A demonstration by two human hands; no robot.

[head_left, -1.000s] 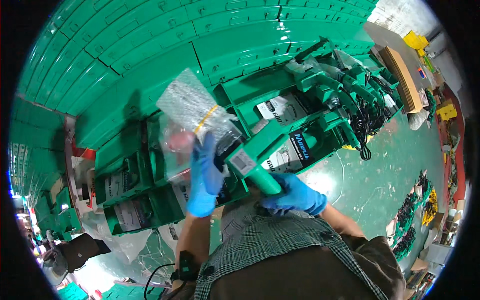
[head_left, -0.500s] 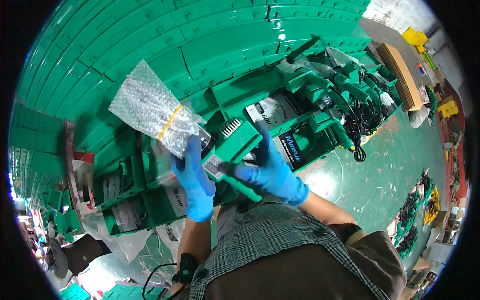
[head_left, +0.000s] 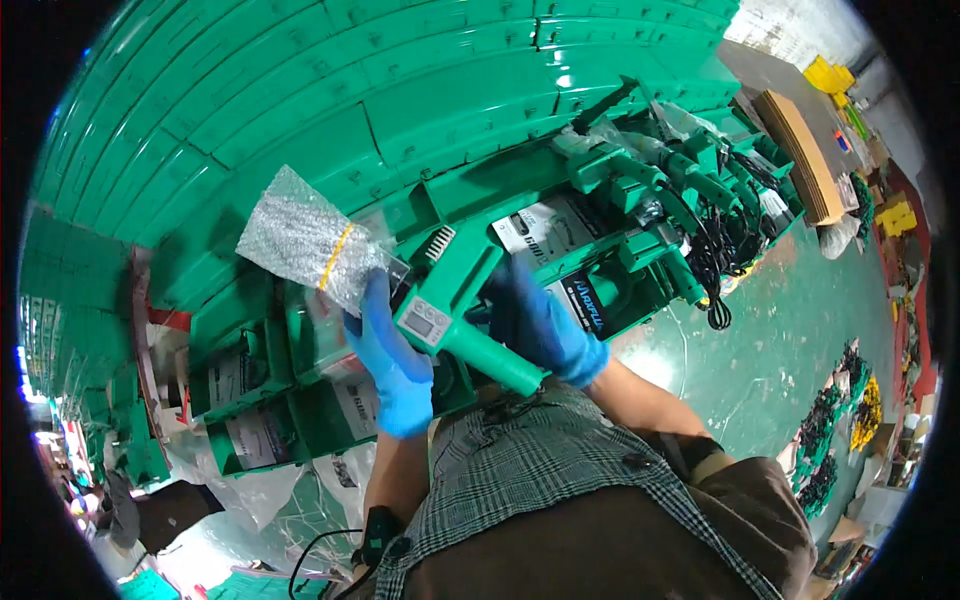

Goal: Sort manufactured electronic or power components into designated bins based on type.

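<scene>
My left hand (head_left: 388,352), in a blue glove, holds up a bubble-wrap packet (head_left: 305,243) bound with a yellow rubber band. My right hand (head_left: 543,323), also in a blue glove, rests against a green hand-held tool (head_left: 462,302) with a small grey display and a long green handle; the tool lies between both hands over an open green case (head_left: 585,262). Which hand bears the tool's weight is unclear.
Rows of stacked green cases (head_left: 330,90) fill the upper part. More open cases with green tools and black cords (head_left: 700,215) run to the right. Cardboard sheets (head_left: 800,155) lie far right. Dark small parts (head_left: 830,430) are piled on the green floor at right.
The bubble-wrap packet has shifted a little right and lower in my left hand. The green tool has tilted, its handle now pointing down-right, and my right hand has moved up beside it.
</scene>
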